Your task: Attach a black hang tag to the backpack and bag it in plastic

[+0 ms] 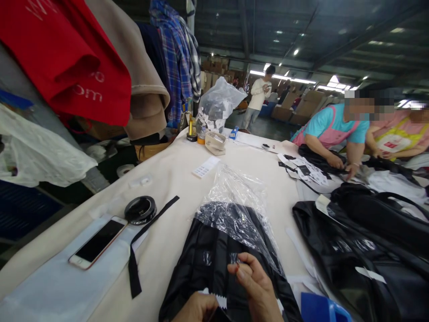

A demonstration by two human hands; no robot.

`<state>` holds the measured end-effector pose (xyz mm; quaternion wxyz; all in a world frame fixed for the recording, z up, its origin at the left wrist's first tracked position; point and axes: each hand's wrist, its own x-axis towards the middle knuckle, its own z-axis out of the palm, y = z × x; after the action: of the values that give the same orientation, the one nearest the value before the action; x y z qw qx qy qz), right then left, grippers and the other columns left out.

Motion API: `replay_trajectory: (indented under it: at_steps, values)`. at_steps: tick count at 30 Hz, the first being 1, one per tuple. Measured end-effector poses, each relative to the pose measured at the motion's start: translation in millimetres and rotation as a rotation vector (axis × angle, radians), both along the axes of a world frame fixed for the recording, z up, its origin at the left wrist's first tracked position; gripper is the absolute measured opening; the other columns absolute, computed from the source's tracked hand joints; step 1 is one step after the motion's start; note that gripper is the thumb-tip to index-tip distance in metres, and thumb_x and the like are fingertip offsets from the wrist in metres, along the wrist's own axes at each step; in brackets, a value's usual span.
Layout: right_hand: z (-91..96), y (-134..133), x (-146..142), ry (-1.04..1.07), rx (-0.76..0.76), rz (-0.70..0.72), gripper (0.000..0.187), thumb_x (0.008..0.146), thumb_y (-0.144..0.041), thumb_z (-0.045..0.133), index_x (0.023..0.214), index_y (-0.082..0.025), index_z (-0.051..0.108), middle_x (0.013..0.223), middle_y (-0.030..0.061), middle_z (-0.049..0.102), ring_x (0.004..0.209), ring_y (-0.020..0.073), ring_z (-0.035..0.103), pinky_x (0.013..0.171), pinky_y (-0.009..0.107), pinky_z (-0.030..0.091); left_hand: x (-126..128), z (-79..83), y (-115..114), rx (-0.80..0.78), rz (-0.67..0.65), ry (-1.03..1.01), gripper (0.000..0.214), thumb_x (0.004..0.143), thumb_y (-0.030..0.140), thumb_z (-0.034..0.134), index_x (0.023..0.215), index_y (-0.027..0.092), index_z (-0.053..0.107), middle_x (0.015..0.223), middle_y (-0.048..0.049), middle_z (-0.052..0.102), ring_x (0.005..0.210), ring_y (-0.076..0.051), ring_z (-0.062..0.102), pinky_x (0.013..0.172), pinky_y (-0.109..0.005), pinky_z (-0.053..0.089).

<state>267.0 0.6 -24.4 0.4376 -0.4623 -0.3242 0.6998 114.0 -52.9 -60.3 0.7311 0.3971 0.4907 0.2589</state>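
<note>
A black bag (214, 241) lies in front of me, its far part covered by a clear plastic bag (234, 190). Over the near half of the black bag, my right hand (254, 284) is closed in a pinch, with a tiny reddish thing showing at the fingertips. My left hand (197, 307) is at the bottom edge of the view, fingers curled in beside something dark. White pieces with zigzag edges (219, 300) show by its fingers. What the left hand grips is mostly hidden.
On the left are a phone (98, 241), a tape roll (140, 210) and a black strap (134, 268). Black bags (362, 250) and a blue object (323, 308) lie right. A beige pouch (215, 143) stands farther back. Two co-workers handle black items across the table.
</note>
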Motion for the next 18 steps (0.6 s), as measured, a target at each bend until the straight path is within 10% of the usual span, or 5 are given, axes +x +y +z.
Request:
replay_trajectory:
  at_steps: [9,18]
  values:
    - [-11.2,5,0,-0.026,0.031,0.098,0.038,0.064,-0.040,0.073,0.089,-0.020,0.052,0.067,-0.0004,0.069,0.061,0.0122,0.059,0.068,0.028,0.046,-2,31.9,27,0.314,0.141,0.049,0.045,0.064,0.035,0.066,0.105,0.019,0.058,0.105,-0.0054,0.063,0.099,-0.022,0.053,0.091,-0.032,0.038]
    - [-10.9,-3,3,-0.205,0.174,0.233,0.035,0.074,-0.046,0.061,0.094,-0.021,0.044,0.062,-0.0044,0.062,0.061,0.0121,0.056,0.063,0.027,0.041,17,49.9,47,0.120,0.379,-0.065,0.017,0.056,0.026,0.064,0.067,0.013,0.062,0.054,0.0005,0.058,0.054,-0.013,0.053,0.057,-0.027,0.039]
